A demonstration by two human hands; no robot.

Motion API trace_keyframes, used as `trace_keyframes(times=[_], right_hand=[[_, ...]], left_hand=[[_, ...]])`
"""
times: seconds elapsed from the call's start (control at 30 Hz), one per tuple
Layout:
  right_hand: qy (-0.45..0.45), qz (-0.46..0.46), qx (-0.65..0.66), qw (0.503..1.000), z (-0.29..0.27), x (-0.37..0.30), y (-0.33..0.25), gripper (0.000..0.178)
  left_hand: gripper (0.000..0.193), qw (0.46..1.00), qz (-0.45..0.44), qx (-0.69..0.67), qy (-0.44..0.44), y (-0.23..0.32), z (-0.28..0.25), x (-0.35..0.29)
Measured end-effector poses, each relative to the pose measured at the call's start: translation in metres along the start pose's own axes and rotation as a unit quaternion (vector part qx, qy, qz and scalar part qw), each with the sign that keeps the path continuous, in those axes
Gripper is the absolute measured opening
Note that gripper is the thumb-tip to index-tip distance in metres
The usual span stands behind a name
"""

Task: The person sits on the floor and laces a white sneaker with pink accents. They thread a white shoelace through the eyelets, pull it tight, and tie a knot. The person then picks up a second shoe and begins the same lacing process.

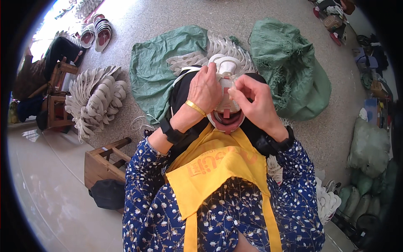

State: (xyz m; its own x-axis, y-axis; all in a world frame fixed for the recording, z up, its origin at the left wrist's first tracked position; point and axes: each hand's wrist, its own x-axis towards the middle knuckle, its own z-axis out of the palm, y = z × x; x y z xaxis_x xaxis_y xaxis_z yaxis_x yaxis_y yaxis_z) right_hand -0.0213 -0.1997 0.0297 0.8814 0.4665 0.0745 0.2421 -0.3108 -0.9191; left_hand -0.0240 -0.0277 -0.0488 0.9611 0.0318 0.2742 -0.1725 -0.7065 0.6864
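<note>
A white sneaker (227,67) with a pinkish-red lining rests between my knees, its toe pointing away and its opening toward me. My left hand (203,90) is closed at the left side of its eyelets, fingers curled. From there a white shoelace (184,73) loops out to the left over my dark-clad knee. On the sneaker's right side my right hand (257,103) is closed, thumb and forefinger pinched together by the tongue (226,101). What looks like lace shows at these fingertips, and the exact grip of the left fingers is hidden behind the hand.
Beyond the sneaker, many white shoe parts (228,45) lie between green woven sacks (289,67). Another stacked heap of pale shoe parts (96,98) is on the left. Beside me stands a wooden stool (107,161). Finished-looking sneakers (102,33) sit far left, near a seated person (63,52).
</note>
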Motion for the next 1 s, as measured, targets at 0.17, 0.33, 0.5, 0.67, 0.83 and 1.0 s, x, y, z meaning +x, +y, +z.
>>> trace_keyframes(times=[0.17,0.33,0.5,0.67,0.83,1.0], right_hand=[[0.04,-0.079,-0.226,0.97,0.012,0.02,0.036,0.013],[0.036,-0.089,-0.314,0.944,0.022,0.027,0.044,0.014],[0.012,-0.07,-0.357,0.931,0.026,0.029,0.047,0.014],[0.007,-0.067,-0.361,0.93,0.031,0.031,0.053,0.018],[0.009,-0.058,-0.376,0.925,0.033,0.034,0.057,0.022],[0.02,-0.083,-0.399,0.913,0.036,0.038,0.059,0.011]], left_hand=[[0.028,1.0,0.013,0.019,-0.001,0.002,-0.003,0.002],[0.021,0.999,0.021,0.027,-0.011,-0.003,0.004,0.002],[0.02,0.999,0.023,0.004,-0.035,-0.006,0.004,0.003],[0.022,0.999,0.034,-0.002,-0.033,-0.006,0.005,0.003],[0.02,0.999,0.016,-0.023,-0.034,-0.005,0.007,0.003],[0.021,0.998,0.045,-0.044,-0.026,-0.01,0.008,0.005]])
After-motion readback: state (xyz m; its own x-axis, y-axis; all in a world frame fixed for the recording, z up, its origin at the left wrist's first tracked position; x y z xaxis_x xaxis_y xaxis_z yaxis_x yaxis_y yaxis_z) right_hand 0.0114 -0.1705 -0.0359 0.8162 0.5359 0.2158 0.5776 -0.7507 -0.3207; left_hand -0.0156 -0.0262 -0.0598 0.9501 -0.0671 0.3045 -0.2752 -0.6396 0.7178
